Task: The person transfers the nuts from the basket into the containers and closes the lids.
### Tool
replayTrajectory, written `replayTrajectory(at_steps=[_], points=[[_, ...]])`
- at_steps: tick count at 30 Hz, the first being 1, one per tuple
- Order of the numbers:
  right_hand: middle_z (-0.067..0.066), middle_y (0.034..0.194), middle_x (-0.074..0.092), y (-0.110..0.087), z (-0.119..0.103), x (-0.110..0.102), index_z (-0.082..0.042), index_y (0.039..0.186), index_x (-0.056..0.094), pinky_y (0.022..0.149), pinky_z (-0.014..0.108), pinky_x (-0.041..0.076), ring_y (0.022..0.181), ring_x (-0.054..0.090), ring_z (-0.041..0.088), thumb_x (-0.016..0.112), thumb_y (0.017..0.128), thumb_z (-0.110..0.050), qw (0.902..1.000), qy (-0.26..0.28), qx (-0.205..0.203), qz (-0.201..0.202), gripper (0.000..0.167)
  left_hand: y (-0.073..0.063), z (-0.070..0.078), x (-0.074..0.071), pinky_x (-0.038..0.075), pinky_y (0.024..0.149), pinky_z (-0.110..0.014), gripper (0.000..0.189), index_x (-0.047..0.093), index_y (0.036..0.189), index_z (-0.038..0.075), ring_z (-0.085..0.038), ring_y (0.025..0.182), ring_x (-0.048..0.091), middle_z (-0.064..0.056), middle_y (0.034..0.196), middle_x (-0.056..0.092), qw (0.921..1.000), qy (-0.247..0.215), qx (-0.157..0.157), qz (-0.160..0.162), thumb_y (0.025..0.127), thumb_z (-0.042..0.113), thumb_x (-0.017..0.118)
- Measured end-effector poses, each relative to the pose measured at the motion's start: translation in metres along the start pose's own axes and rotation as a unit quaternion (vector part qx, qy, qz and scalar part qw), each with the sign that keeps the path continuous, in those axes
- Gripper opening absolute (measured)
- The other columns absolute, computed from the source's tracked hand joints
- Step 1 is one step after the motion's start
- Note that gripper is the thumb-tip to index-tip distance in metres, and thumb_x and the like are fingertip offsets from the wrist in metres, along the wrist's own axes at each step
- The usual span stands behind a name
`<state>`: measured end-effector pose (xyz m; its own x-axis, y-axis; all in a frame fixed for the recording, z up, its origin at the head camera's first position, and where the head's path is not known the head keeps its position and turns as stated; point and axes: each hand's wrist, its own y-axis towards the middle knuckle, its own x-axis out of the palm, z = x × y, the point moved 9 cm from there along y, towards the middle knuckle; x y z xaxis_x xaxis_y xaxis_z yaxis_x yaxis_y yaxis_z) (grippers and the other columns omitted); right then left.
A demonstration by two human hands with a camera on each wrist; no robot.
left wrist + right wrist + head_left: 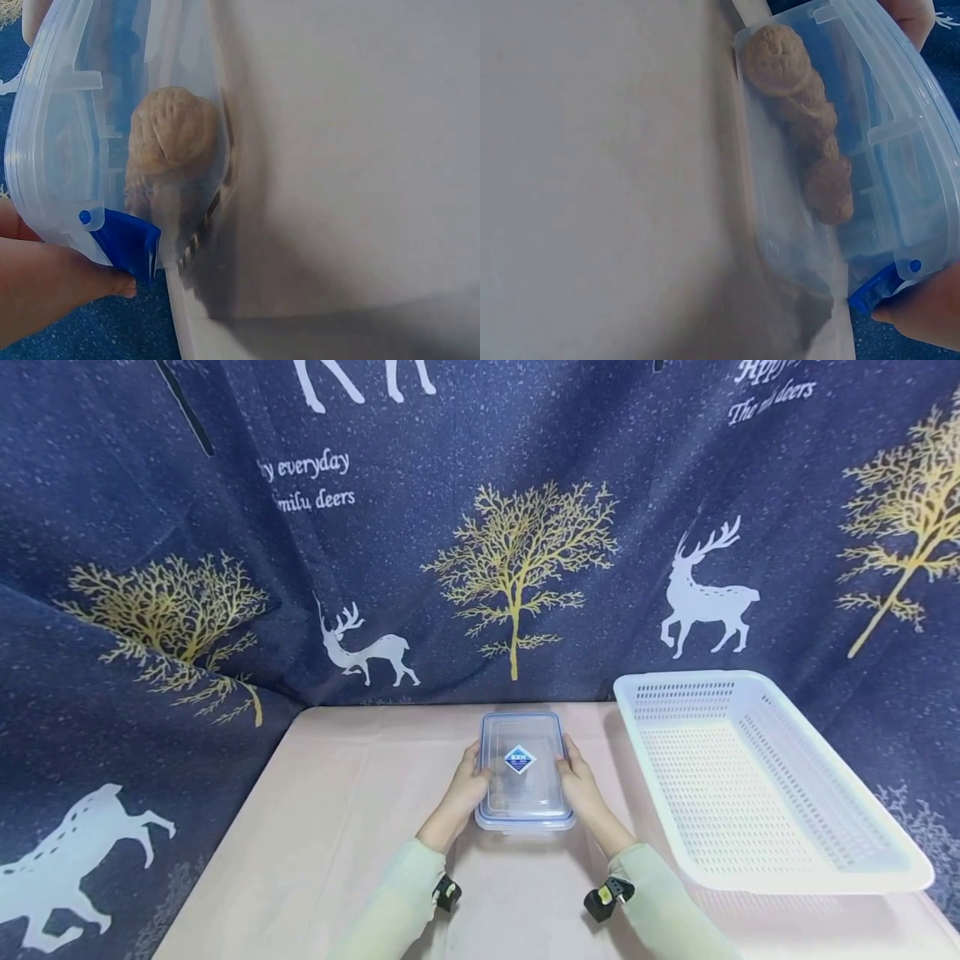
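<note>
A clear plastic food container (525,797) with a blue-edged lid sits in the middle of the table, a blue and white diamond label (520,759) on top. My left hand (467,787) grips its left long side and my right hand (583,787) grips the right one, thumbs near the lid's edge. Through the wall several walnuts show; one walnut (172,127) is plain in the left wrist view, another walnut (778,60) in the right. Blue latches stick outward, the left latch (129,244) at the left thumb, the right latch (874,289) beside the right hand's fingers.
To the right stands a large white perforated basket (825,777), nothing seen inside it. The table (322,843) wears a pale pink cover. Behind and at the sides hangs a dark blue curtain (465,435) with deer and trees.
</note>
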<state>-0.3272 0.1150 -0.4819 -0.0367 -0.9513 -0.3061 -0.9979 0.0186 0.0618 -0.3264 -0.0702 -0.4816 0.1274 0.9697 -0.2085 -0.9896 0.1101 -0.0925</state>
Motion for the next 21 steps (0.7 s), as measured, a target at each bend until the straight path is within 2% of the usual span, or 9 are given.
replayTrajectory(at_steps=[8, 15, 21], points=[[0.032, 0.153, 0.013, -0.002, 0.001, -0.001, 0.010, 0.149, 0.013, 0.119, 0.052, 0.007, 0.143, 0.010, 0.045, 0.032, 0.102, -0.011, 0.9996, 0.007, 0.011, -0.024, 0.054, 0.000, -0.005, -0.001, 0.008, 0.117, -0.058, 0.061, 0.015, 0.152, 0.002, -0.044, 0.143, 0.011, -0.027, 0.156, 0.015, 1.0000, -0.004, -0.007, -0.005, 0.098, 0.007, 0.042], [0.039, 0.149, 0.014, -0.007, 0.012, -0.005, 0.018, 0.144, 0.011, 0.117, 0.054, 0.012, 0.139, 0.013, 0.050, 0.032, 0.105, -0.021, 0.9958, 0.014, 0.083, -0.037, 0.060, -0.005, -0.013, -0.004, 0.009, 0.118, -0.054, 0.070, 0.003, 0.150, -0.007, -0.045, 0.142, 0.011, -0.032, 0.154, 0.010, 0.9986, -0.027, -0.046, 0.002, 0.100, 0.017, 0.046], [0.040, 0.147, 0.016, -0.011, 0.020, -0.005, 0.019, 0.144, 0.012, 0.115, 0.057, 0.016, 0.137, 0.017, 0.053, 0.035, 0.104, -0.031, 0.9893, 0.036, 0.133, -0.048, 0.068, -0.009, -0.020, -0.007, 0.019, 0.115, -0.057, 0.076, 0.000, 0.148, -0.011, -0.050, 0.136, 0.028, -0.039, 0.146, 0.024, 0.9956, -0.042, -0.083, 0.003, 0.100, 0.021, 0.049]])
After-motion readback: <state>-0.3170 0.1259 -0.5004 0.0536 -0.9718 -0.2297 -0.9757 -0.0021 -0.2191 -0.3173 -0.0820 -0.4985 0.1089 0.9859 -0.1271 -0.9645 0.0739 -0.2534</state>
